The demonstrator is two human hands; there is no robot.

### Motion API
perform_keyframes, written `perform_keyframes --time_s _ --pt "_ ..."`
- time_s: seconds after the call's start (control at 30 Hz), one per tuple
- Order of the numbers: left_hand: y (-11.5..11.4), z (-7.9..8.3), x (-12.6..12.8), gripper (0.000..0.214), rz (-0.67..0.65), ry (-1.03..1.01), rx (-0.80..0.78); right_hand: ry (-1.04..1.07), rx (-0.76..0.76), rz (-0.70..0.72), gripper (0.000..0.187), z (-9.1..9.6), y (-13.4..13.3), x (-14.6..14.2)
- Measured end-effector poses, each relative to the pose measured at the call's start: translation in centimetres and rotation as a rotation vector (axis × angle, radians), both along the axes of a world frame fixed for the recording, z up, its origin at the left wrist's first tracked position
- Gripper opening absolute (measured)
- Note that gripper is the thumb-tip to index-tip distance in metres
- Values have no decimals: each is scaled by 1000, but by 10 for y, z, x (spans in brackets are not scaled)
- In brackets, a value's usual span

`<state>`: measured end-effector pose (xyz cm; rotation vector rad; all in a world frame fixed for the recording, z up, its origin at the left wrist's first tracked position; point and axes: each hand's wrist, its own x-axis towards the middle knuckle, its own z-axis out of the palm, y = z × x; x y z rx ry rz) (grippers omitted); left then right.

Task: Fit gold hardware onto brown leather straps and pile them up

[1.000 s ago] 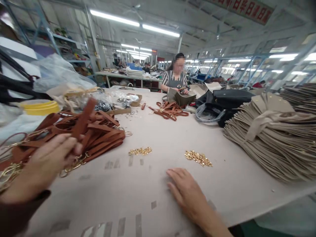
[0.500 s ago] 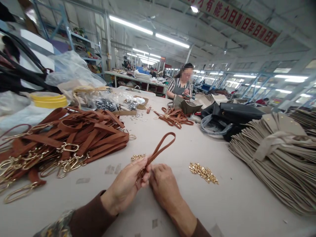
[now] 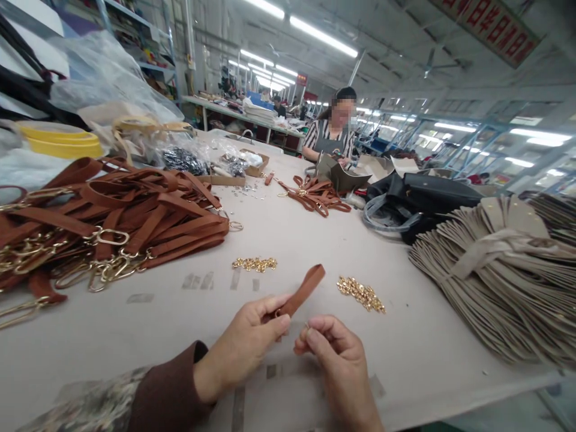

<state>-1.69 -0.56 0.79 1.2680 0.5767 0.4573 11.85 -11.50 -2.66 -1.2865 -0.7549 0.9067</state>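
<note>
My left hand (image 3: 252, 339) is closed on a brown leather strap (image 3: 306, 291), folded into a loop that points up and away to the right. A small metal glint shows on the strap near my thumb. Just to the right, apart from the strap, my right hand (image 3: 339, 354) has thumb and forefinger pinched together. A tiny light speck shows at those fingertips, too small to name. Beyond the hands lie two piles of small gold metal fittings, a left pile (image 3: 254, 264) and a right pile (image 3: 361, 294).
Brown straps with gold clasps (image 3: 148, 219) heap up on the left, and a smaller strap bunch (image 3: 315, 195) lies farther back. Stacked taupe pieces (image 3: 490, 282) and a black bag (image 3: 432, 198) fill the right. A co-worker (image 3: 330, 129) works across the table (image 3: 180, 354).
My hands have come apart; the right one has moved right and now pinches at its fingertips. The strap loop has turned, showing its flat side. The view has tilted down slightly.
</note>
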Motion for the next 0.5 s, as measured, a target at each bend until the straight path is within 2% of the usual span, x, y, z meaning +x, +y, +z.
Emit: perform_keyframes --time_s 0.2,0.37,0.5 --pt "-2 -9 3 34 -35 36 253 74 -3 32 20 -3 2 -4" --pt "-5 -7 1 32 -54 65 328 28 -34 -1 23 6 6 -7" --pt "-6 -5 -1 26 -69 78 389 18 -50 44 23 10 7 -7"
